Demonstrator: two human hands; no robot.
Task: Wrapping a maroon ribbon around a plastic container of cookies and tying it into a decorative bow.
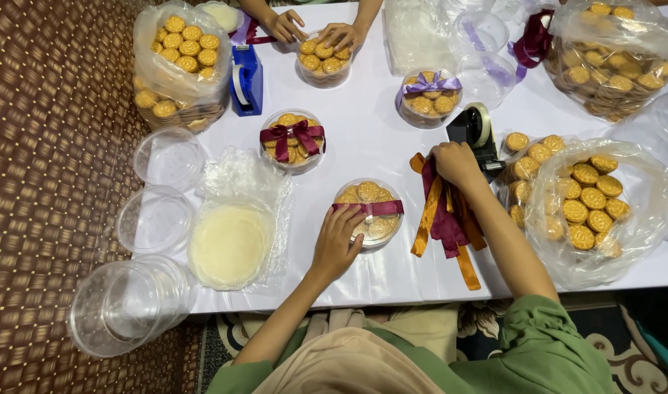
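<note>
Left hand (336, 244) rests flat on a clear round tub of cookies (368, 211) with a maroon ribbon across it, near the middle of the white surface (363, 138). Right hand (454, 162), fingers closed, grabs a bunch of orange and maroon ribbons (445, 219) just right of the tub, beside a black tape dispenser (476, 131). Another person's hands (316, 31) hold a tub at the far edge.

Left hand (336, 244) flat on ribboned cookie tub (368, 212); right hand (457, 163) grasping ribbon bundle (446, 215).
</note>
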